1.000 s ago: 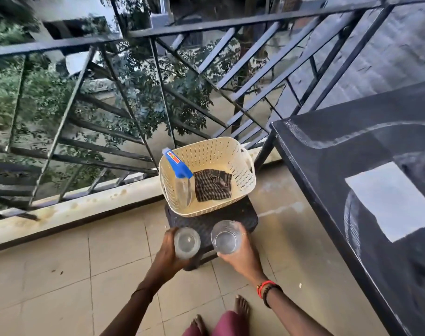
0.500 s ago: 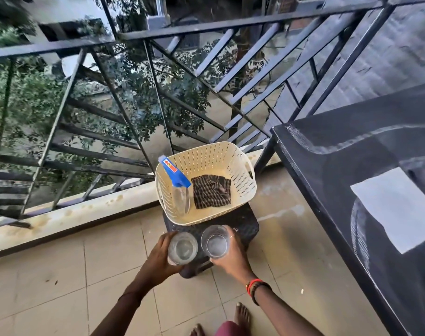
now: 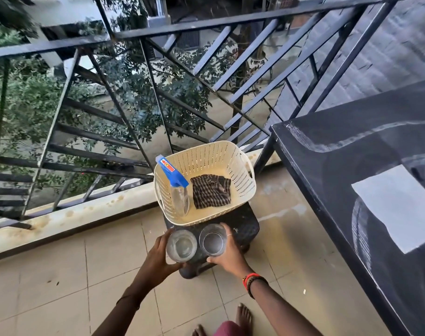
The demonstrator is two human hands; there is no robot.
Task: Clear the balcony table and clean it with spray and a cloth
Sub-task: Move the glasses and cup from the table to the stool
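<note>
Two glasses are in the hands: the left hand (image 3: 158,255) is wrapped round the left glass (image 3: 181,245), and the right hand (image 3: 227,254) is wrapped round the right glass (image 3: 212,239), fingers curled on each rim and wall. Both look empty or nearly so.

Over the last second the glasses have come lower and closer to the dark stool (image 3: 245,230) by the railing (image 3: 206,25). Now they sit over its front strip, just in front of the basket (image 3: 206,154). Whether their bases touch the stool yet cannot be told from this angle.

The basket stands on the stool's back part. Inside it the spray bottle (image 3: 178,190) leans against the left wall, blue trigger head up, and the striped cloth (image 3: 211,191) lies crumpled on the bottom beside it, close but seemingly apart.

The black worktop (image 3: 352,154) at the right shows no objects in the part visible here, only reflections and streaks; its far side is out of frame.

So the clearing step seems nearly over. Once the glasses are released, the hands are free for bottle and cloth, both within easy reach. The free strip of stool is narrow, so a glass set near the edge could tip off onto the tiles.
</note>
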